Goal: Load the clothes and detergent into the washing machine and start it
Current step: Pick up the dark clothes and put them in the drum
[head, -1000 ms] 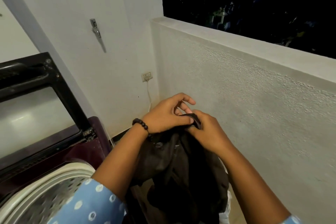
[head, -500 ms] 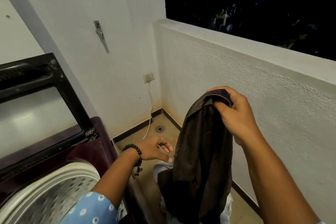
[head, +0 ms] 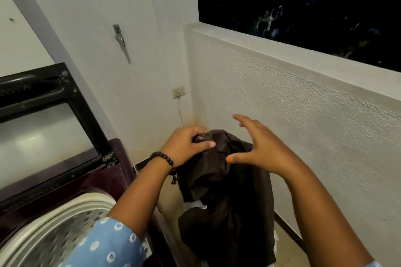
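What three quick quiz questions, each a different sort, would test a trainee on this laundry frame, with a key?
1. True or false: the lid of the washing machine is up.
2. Which of the hands grips the top of the dark garment? A) left hand B) right hand C) both
3. Fill in: the right hand's fingers are ____, holding nothing.

Key
1. True; the drum is exposed.
2. A.
3. Spread; its thumb lies at the cloth, but whether it touches cannot be told.
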`<control>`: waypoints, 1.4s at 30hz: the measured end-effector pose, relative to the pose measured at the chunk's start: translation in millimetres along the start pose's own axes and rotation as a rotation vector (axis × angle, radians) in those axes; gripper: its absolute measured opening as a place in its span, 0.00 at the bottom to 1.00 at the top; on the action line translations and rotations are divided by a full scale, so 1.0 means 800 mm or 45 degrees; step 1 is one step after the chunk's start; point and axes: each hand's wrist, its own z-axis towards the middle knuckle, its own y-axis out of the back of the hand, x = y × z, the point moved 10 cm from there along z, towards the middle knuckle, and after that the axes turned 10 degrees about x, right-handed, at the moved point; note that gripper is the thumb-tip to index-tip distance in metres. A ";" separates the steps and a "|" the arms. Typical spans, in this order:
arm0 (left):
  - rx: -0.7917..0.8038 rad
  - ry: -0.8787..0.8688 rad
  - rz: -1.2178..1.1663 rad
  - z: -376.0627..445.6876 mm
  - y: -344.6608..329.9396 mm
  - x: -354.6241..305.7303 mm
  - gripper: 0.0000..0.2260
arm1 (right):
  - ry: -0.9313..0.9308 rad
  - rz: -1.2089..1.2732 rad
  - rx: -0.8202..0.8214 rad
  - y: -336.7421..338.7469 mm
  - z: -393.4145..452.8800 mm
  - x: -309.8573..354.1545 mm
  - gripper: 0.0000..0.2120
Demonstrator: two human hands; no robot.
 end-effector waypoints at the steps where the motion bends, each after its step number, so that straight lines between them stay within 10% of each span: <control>1: 0.021 -0.074 0.011 0.000 0.004 -0.025 0.05 | 0.080 0.053 0.042 -0.013 0.003 0.013 0.47; 7: -0.068 -0.244 -0.140 -0.008 0.023 -0.080 0.15 | 0.182 0.299 -0.120 -0.027 0.013 0.024 0.04; 11: 0.044 -0.170 -0.345 -0.010 0.010 -0.042 0.26 | 0.209 0.465 -0.300 0.001 0.006 0.017 0.13; 16: 0.207 -0.047 -0.414 0.000 -0.053 0.007 0.13 | 0.357 0.647 -0.461 0.041 -0.012 0.033 0.09; 25: 0.406 0.033 -0.493 0.001 -0.092 0.041 0.26 | 0.597 0.782 -0.364 0.079 -0.047 0.061 0.08; 37: 0.304 -0.290 -0.774 0.011 -0.078 -0.034 0.21 | 0.435 0.536 -0.102 0.047 -0.033 0.042 0.17; 40: 0.284 -0.225 -0.666 0.012 -0.082 -0.017 0.05 | 0.479 0.589 -0.181 0.050 -0.033 0.049 0.06; 42: 0.345 -0.168 -0.611 0.009 -0.103 0.001 0.16 | 0.567 0.722 -0.278 0.063 -0.040 0.055 0.07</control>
